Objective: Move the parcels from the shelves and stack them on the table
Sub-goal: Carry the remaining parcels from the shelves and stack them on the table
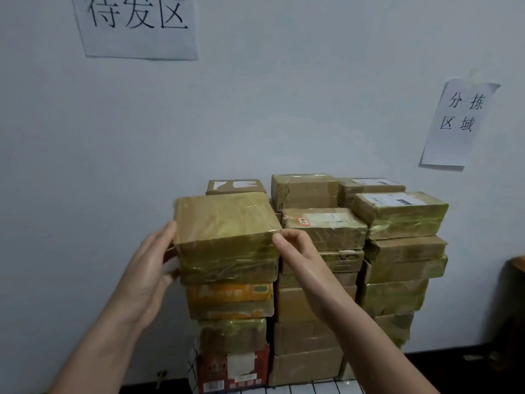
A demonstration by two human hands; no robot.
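Nearest us, our left hand (153, 265) lies flat with straight fingers against the 9 o'clock side of the top parcel (227, 220). Our right hand (295, 245) curls its fingertips onto the parcel's near corner at 3 o'clock. That parcel sits atop the left stack, on an orange-printed box (230, 294), with a red carton (233, 368) lowest. Toward 3 o'clock stand the middle stack (306, 336) and the right stack (397, 280), touching each other. Every parcel is taped shut, so we cannot see any contents. Our forearms hide parts of the stacks. A white gridded surface (312, 389) at 6 o'clock is cut off. On the wall (284, 109) beyond hang a large sign (136, 24) at 11 o'clock, cropped, and a small sign (460, 120) at 2 o'clock.
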